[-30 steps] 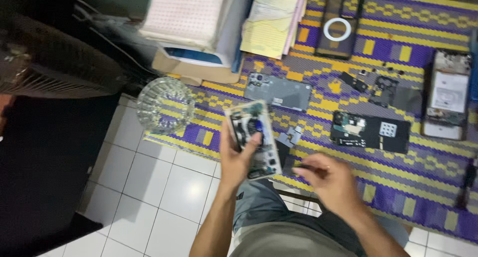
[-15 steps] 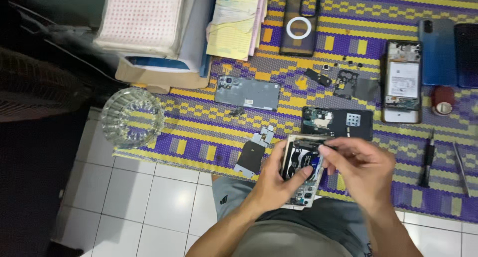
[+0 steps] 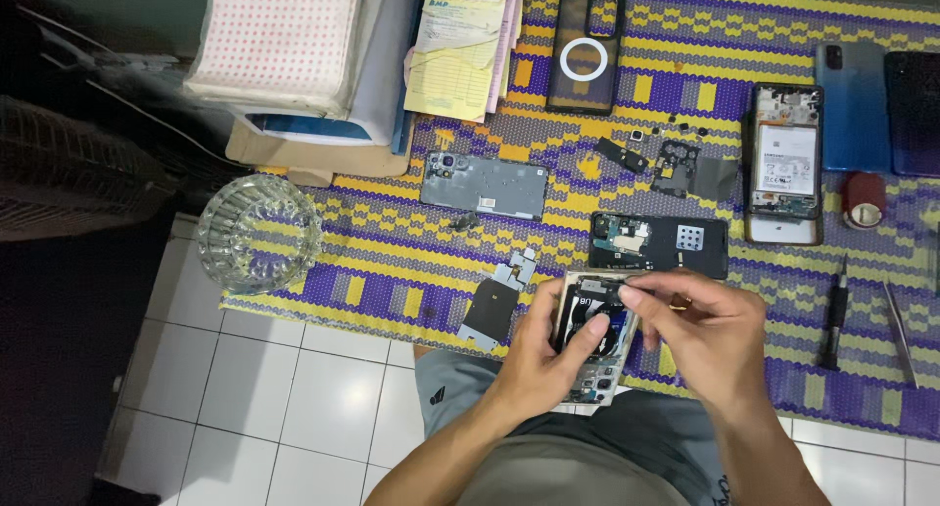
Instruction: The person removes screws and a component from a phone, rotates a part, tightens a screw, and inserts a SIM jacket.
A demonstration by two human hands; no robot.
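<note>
Your left hand (image 3: 534,364) cradles the opened phone (image 3: 592,339) just above your lap, at the near edge of the patterned mat (image 3: 392,261). Its grip is wrapped round the phone's left side, thumb lying across the exposed insides. Your right hand (image 3: 700,339) has its fingertips pinched together over the phone's far end. They are closed on something small, but I cannot tell what.

With its back off, the phone looks light and stiff but fragile. The bare board and thin cables would likely bend or tear under pressure, so hold it by the frame edges rather than the middle.

Further off on the mat lie a grey back cover (image 3: 485,186), another open phone (image 3: 785,163), a dark phone case (image 3: 586,48) and a screwdriver (image 3: 834,313). A glass bowl (image 3: 258,233) sits at the mat's left edge.
</note>
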